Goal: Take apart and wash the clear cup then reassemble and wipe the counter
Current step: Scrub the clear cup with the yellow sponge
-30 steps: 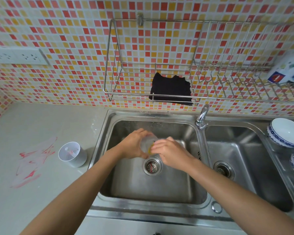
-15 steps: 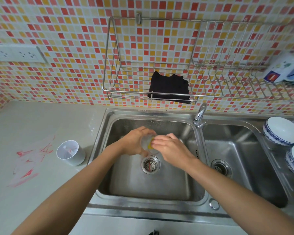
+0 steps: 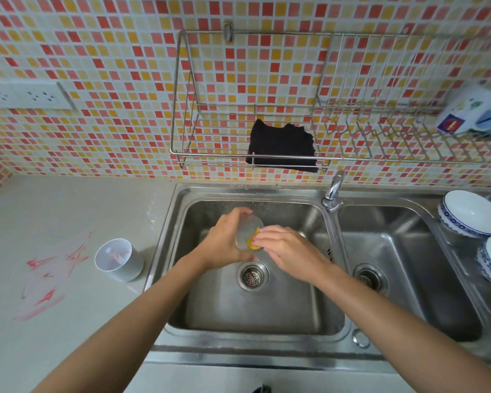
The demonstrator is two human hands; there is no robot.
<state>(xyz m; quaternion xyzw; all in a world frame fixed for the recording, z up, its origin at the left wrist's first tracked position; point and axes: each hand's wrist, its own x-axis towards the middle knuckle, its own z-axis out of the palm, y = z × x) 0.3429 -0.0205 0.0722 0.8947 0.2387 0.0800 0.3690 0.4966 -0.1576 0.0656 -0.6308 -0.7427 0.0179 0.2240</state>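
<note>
Over the steel sink basin, the left hand grips the clear plastic cup on its side. The right hand, touching it, pinches a yellow sponge at its mouth. Left of the left hand, a white cup part stands on the pale bench.

Wall tiles: small-square mosaic in red, orange, yellow, pink, white. Surface pale grey-beige with red scribble smears. Sink and wire rack bare steel. Cloth on rack black. Cup part on surface white. Sponge yellow. Bowls white with blue patterned rims.
</note>
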